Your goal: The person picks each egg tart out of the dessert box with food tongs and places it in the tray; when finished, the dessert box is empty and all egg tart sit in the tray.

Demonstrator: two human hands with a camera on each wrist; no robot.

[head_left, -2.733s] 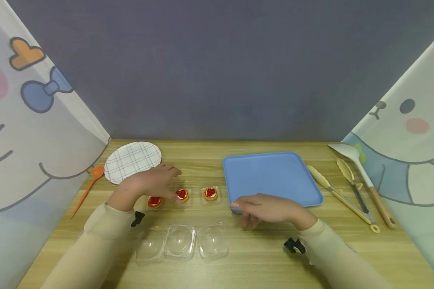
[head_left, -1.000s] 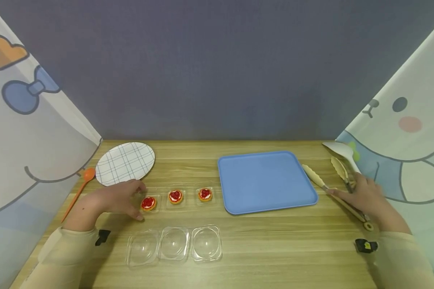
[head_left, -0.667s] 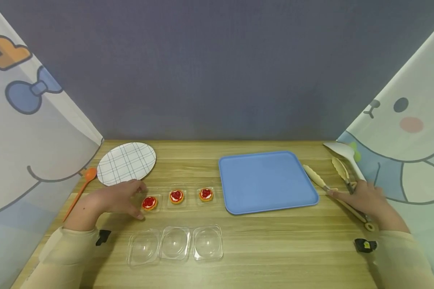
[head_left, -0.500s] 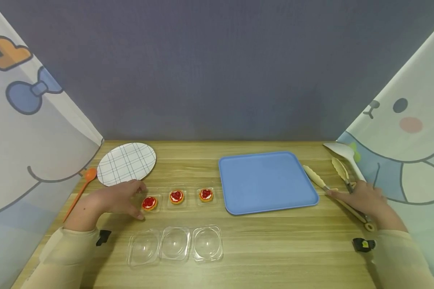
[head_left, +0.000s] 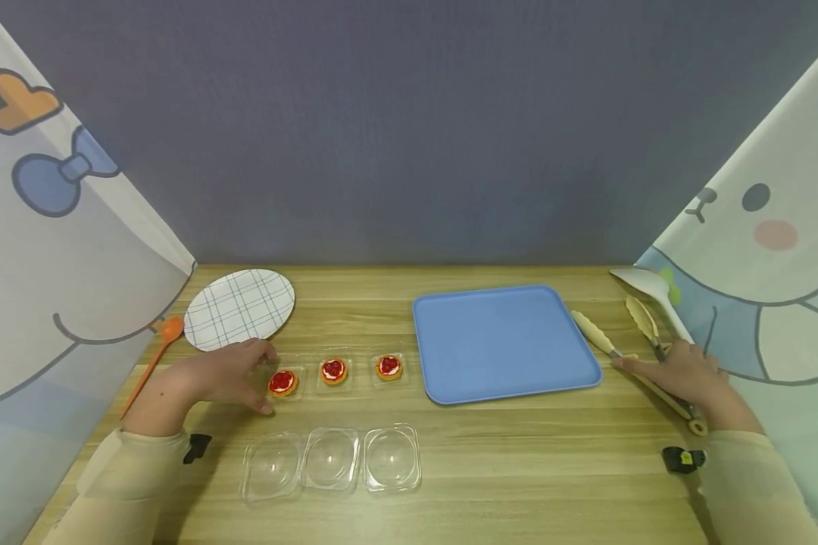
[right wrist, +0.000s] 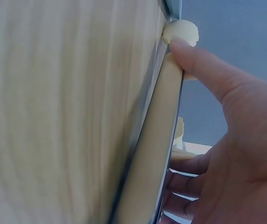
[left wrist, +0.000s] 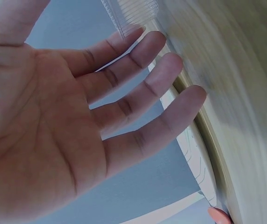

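Beside the leftmost red-topped tart [head_left: 282,383], my left hand [head_left: 225,372] hovers with its fingers spread and holds nothing; the left wrist view shows its bare palm [left wrist: 40,126]. Two more tarts [head_left: 333,371] [head_left: 388,367] sit to the right, each in a clear plastic tray. At the right, my right hand [head_left: 688,376] grips the cream-tipped tongs [head_left: 591,331], thumb on one arm and fingers at the other. In the right wrist view the thumb of this hand [right wrist: 245,140] rests near the cream head, along the tongs' handle [right wrist: 152,140]. The tongs lie spread on the table.
A blue tray [head_left: 504,344] lies right of centre. Clear domed lids [head_left: 391,458] are in front of the tarts. A checked oval plate [head_left: 238,309] and orange spoon [head_left: 151,369] lie left; a white-headed turner [head_left: 647,283] lies right.
Compared with the oldest frame, my right hand has moved right from the blue tray to the tongs and taken hold of them. My left hand has drawn back left of the tarts.
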